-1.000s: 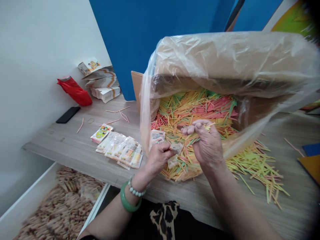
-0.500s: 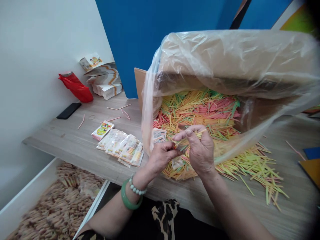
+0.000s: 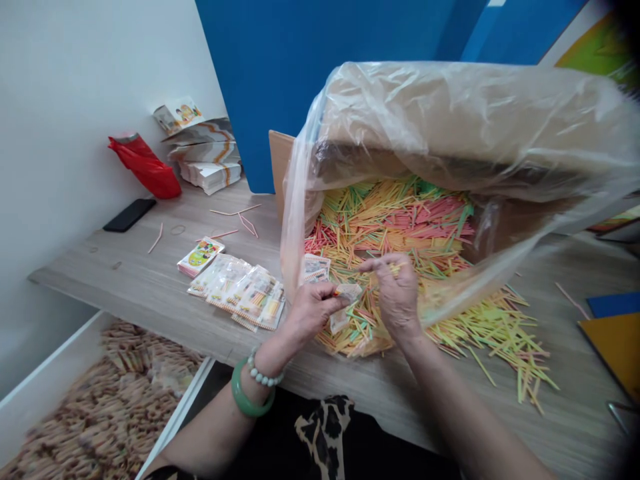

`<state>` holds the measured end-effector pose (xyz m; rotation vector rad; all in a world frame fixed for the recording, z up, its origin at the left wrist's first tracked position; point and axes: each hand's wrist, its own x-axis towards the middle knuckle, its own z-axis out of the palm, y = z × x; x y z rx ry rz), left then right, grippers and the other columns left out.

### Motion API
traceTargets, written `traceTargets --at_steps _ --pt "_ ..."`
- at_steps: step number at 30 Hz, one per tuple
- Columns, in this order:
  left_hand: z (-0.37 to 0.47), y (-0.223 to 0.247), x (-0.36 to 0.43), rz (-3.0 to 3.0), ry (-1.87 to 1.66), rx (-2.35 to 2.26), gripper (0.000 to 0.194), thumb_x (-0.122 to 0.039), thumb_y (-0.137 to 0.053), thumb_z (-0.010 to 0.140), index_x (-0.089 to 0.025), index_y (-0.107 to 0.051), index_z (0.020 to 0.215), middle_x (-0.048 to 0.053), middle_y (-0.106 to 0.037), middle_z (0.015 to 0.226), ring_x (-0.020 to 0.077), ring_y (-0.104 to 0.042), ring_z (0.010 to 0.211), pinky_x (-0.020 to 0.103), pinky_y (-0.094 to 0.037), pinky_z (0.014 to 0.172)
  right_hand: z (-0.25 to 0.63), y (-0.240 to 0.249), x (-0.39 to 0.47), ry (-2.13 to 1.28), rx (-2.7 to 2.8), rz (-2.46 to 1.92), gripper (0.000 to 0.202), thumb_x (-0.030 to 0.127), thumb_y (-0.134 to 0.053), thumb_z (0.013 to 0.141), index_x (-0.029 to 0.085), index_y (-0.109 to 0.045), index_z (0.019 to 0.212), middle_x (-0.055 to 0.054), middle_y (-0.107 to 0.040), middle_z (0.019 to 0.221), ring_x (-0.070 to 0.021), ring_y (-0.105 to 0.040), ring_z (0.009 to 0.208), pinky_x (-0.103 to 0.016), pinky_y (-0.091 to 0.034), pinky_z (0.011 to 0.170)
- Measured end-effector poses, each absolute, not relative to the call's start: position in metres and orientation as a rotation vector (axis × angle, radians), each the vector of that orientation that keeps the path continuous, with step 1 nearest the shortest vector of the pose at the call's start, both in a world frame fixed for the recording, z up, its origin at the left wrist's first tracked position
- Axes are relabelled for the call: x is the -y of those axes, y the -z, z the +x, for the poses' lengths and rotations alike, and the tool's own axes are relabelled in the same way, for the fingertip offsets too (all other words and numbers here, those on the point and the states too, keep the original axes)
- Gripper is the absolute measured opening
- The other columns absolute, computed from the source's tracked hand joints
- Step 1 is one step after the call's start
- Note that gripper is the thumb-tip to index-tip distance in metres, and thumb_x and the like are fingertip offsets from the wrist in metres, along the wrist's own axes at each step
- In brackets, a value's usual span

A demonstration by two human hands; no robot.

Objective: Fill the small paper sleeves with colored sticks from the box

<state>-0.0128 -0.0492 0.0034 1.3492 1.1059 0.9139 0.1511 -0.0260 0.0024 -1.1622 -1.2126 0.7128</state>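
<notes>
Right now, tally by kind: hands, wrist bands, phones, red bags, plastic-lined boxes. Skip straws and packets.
Hands: 2 (left hand, right hand)
Wrist bands: 2 (green bangle, beaded bracelet)
Phones: 1 (black phone)
Red bags: 1 (red bag)
Plastic-lined boxes: 1 (cardboard box)
Total: 7

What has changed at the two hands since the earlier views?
The right hand, holding thin yellow sticks, came left to the small clear packet, then drew back right, off it. Whether any sticks were let go, I can't tell. The left hand still pinches the packet; the flat black phone and red plastic bag stayed put.
</notes>
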Motion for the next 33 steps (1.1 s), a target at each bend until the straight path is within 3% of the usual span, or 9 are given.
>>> traceTargets --at_steps 3,5,12,16,23,29,33 --pt "-0.013 -0.004 0.049 1.342 -0.931 -1.103 0.036 -0.042 -0.07 0.072 -0.018 -0.049 0.056 -0.004 -0.038 0.061 0.0117 -0.035 0.064 0.028 -0.028 0.06 0.157 0.029 0.024 -0.854 1.459 -1.386 0.014 0.036 -0.059 0.081 0.024 -0.058 0.074 0.002 -0.065 0.07 -0.0189 -0.058 0.069 -0.033 -0.044 0.07" --pt "-0.012 -0.003 0.05 1.344 -0.945 -1.092 0.037 -0.042 -0.07 0.073 -0.018 -0.048 0.056 -0.005 -0.037 0.06 0.0111 -0.034 0.063 0.028 -0.027 0.06 0.16 0.038 0.024 -0.867 1.531 -1.413 0.013 0.035 -0.058 0.079 0.024 -0.058 0.073 0.002 -0.062 0.068 -0.0182 -0.054 0.066 -0.032 -0.041 0.066" --pt "-0.012 -0.001 0.047 1.406 -0.925 -1.13 0.04 -0.042 -0.069 0.075 -0.019 -0.042 0.056 -0.005 -0.034 0.061 0.0104 -0.031 0.062 0.028 -0.024 0.059 0.161 -0.019 0.023 -0.992 1.065 -1.034 0.016 0.032 -0.066 0.084 0.023 -0.059 0.094 0.004 -0.071 0.066 -0.019 -0.071 0.071 -0.04 -0.052 0.086" --pt "-0.008 -0.006 0.048 1.474 -0.93 -1.166 0.044 -0.04 -0.069 0.077 -0.019 -0.038 0.054 -0.005 -0.033 0.06 0.0107 -0.031 0.063 0.028 -0.023 0.059 0.145 -0.051 0.031 -1.052 0.984 -0.762 0.013 0.031 -0.065 0.089 0.024 -0.055 0.088 0.005 -0.072 0.069 -0.0194 -0.075 0.073 -0.041 -0.055 0.085" --pt "-0.003 -0.013 0.054 1.486 -0.86 -1.116 0.043 -0.04 -0.069 0.077 -0.018 -0.041 0.054 -0.005 -0.033 0.06 0.0109 -0.032 0.063 0.028 -0.023 0.059 0.123 -0.046 0.04 -0.96 0.985 -0.769 0.014 0.033 -0.06 0.095 0.026 -0.049 0.09 0.006 -0.074 0.07 -0.0184 -0.074 0.066 -0.038 -0.056 0.077" --pt "-0.002 -0.014 0.056 1.44 -0.799 -1.083 0.034 -0.038 -0.069 0.076 -0.017 -0.049 0.057 -0.005 -0.037 0.063 0.0111 -0.035 0.065 0.028 -0.025 0.06 0.126 -0.042 0.041 -0.664 1.03 -0.868 0.008 0.03 -0.056 0.097 0.027 -0.052 0.091 0.006 -0.073 0.073 -0.0185 -0.074 0.074 -0.043 -0.051 0.093" --pt "-0.001 -0.014 0.055 1.374 -0.834 -1.103 0.04 -0.039 -0.07 0.073 -0.018 -0.043 0.054 -0.006 -0.033 0.059 0.01 -0.031 0.061 0.027 -0.023 0.058 0.123 -0.038 0.047 -0.683 1.097 -0.881 0.009 0.029 -0.059 0.097 0.026 -0.052 0.092 0.005 -0.075 0.074 -0.0186 -0.073 0.076 -0.042 -0.051 0.091"
